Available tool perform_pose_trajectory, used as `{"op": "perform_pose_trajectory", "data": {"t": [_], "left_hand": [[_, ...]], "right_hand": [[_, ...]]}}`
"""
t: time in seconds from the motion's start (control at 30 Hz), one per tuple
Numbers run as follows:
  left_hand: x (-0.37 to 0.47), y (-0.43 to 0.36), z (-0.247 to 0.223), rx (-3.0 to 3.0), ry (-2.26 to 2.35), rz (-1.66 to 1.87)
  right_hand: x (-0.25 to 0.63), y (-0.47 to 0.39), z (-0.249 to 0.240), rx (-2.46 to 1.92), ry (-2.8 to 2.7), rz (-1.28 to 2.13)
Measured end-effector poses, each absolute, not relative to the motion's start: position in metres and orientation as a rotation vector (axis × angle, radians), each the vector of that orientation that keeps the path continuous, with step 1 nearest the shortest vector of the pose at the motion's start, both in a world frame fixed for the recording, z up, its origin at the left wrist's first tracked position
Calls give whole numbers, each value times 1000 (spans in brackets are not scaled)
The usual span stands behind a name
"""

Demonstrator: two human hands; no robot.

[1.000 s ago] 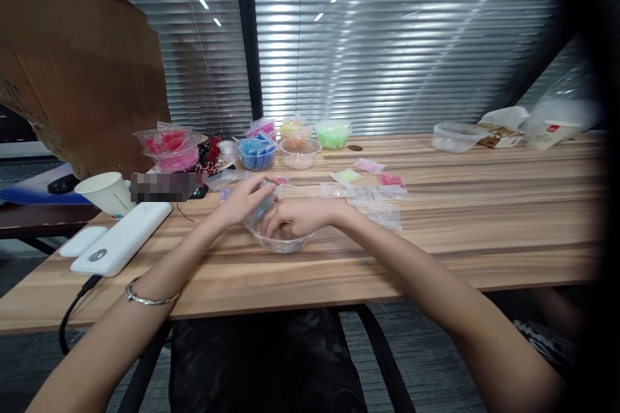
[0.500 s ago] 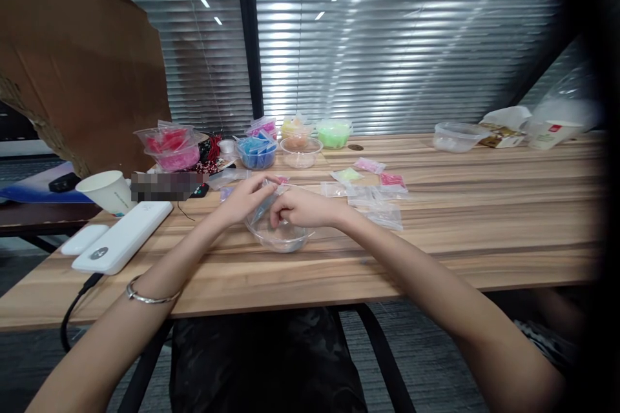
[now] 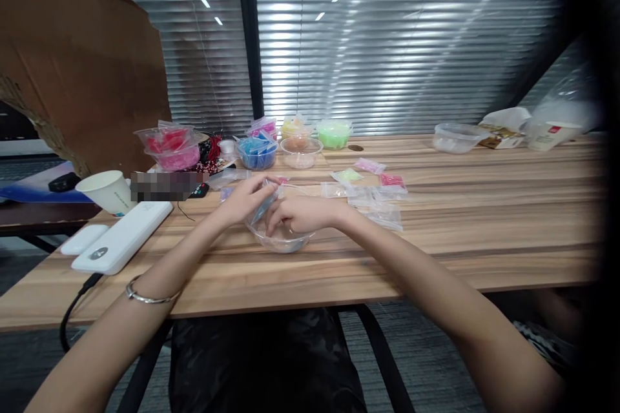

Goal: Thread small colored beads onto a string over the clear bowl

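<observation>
A clear round bowl point(image 3: 283, 244) stands on the wooden table near its front middle. At its left rim, my left hand point(image 3: 249, 199) pinches a small clear plastic bag point(image 3: 264, 205), which hangs tilted over the bowl. My right hand point(image 3: 303, 213) reaches in over the bowl from the right, its fingers bent down inside. Whatever lies between those fingertips is too small to make out. Just behind the hands a bit of pink point(image 3: 283, 180) shows. To the right lie small bags, one yellow-green point(image 3: 349, 175), one red point(image 3: 391, 180) and one pink point(image 3: 369, 166).
Bowls of blue point(image 3: 257, 153), green point(image 3: 334, 134) and red-pink packets point(image 3: 172, 142) line the back. A paper cup point(image 3: 107, 192) and white power bank point(image 3: 123, 237) stand left. At the back right are a clear tub point(image 3: 456, 139) and another cup point(image 3: 553, 135).
My right hand has shifted slightly down, and its fingers have changed their bend within the bowl. My left hand and the bag are almost unmoved.
</observation>
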State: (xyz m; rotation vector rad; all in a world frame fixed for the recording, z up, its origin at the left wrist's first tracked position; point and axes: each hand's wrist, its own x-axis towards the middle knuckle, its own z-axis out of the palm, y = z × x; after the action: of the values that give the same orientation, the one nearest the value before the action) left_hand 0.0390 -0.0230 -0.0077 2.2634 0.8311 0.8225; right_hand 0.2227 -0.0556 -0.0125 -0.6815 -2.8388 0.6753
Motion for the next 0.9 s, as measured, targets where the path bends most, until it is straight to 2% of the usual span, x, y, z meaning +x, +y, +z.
{"op": "perform_pose_trajectory", "data": {"t": [0.13, 0.3, 0.5, 0.73, 0.9], "left_hand": [[39, -21, -9, 2257, 814, 834], [39, -22, -9, 2260, 805, 833], [39, -21, -10, 2255, 807, 826], [40, -21, -10, 2255, 812, 825], [40, -22, -10, 2252, 811, 820]], "right_hand": [[223, -57, -9, -590, -2861, 802], [221, -60, -7, -669, -2798, 784], [222, -59, -6, -515, -2851, 886], [222, -60, -8, -620, -2793, 778], [222, -59, -6, -582, -2889, 840]]}}
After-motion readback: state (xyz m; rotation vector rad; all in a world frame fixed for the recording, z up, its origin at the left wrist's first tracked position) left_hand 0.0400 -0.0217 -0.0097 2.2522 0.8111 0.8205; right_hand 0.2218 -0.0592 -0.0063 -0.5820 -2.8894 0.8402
